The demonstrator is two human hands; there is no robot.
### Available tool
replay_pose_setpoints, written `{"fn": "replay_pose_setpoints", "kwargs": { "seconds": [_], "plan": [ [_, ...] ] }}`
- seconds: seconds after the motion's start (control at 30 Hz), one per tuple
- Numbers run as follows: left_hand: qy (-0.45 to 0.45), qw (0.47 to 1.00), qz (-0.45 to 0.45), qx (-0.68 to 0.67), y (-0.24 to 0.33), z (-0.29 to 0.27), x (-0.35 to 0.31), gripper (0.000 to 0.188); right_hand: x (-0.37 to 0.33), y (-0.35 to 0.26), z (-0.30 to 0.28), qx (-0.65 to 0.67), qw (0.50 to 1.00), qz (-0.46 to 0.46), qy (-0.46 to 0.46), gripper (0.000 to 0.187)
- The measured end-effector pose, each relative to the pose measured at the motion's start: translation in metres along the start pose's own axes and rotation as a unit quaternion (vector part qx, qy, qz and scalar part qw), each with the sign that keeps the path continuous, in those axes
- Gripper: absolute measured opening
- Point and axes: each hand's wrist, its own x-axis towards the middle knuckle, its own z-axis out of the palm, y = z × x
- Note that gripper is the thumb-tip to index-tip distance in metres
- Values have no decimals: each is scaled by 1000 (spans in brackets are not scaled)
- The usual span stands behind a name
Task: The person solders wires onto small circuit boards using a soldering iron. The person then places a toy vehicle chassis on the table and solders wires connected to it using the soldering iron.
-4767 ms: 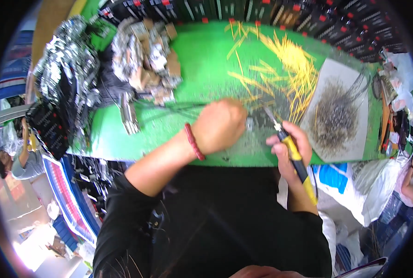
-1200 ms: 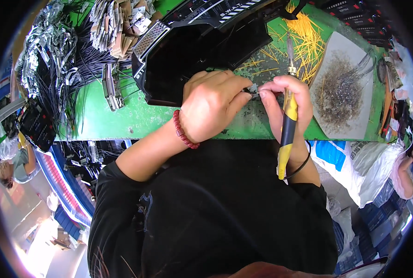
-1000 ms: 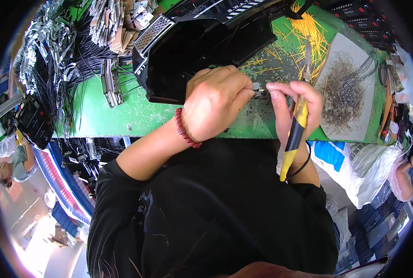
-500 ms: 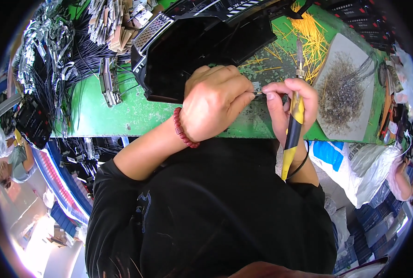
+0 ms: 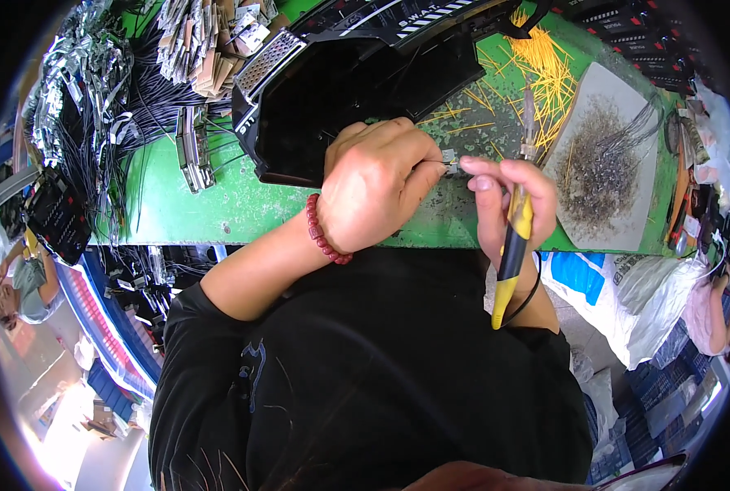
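My left hand [image 5: 381, 184] rests at the near edge of a black plastic housing [image 5: 340, 98], its thumb and forefinger pinched on a tiny wire end. Beside those fingertips shows a small silvery part [image 5: 452, 159], too small to make out well. Close on its right is my right hand [image 5: 516, 200], its thumb and forefinger slightly apart from that part. A soldering iron [image 5: 512, 258] with a yellow and black handle is held in the right hand, its metal shaft pointing away from me. The right forefinger and thumb tips hold nothing visible.
Yellow thin sticks or wires [image 5: 545, 61] lie scattered at the far right. A grey board [image 5: 582, 221] bears a dark heap of bits. At left are a metal bracket [image 5: 191, 151], bundled black wires [image 5: 148, 106] and stacked flat pieces [image 5: 189, 41]. White bags [image 5: 627, 315] hang below the bench.
My right fingertips have drawn slightly away from the small part between the hands. The soldering iron's handle end has swung a little left and toward me. My left hand has barely moved.
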Motion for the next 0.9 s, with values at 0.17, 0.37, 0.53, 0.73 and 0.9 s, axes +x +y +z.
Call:
{"fn": "replay_pose_setpoints", "kwargs": {
  "seconds": [0.17,0.37,0.53,0.73,0.9],
  "plan": [
    [2,1000,-3,5,1,-1,0,9,-1,4,1,-34,999,-42,-1,27],
    [-3,1000,-20,10,2,-3,0,8,-2,5,0,-49,996,-68,12,27],
    [4,1000,-18,15,0,1,-1,9,-4,4,-9,-75,991,-71,-89,29],
    [19,999,4,33,-2,2,-1,9,-3,4,-8,-93,989,-72,-94,27],
    [-9,999,-18,30,0,-3,2,7,2,6,0,-83,992,-73,-63,23]
  ]
}}
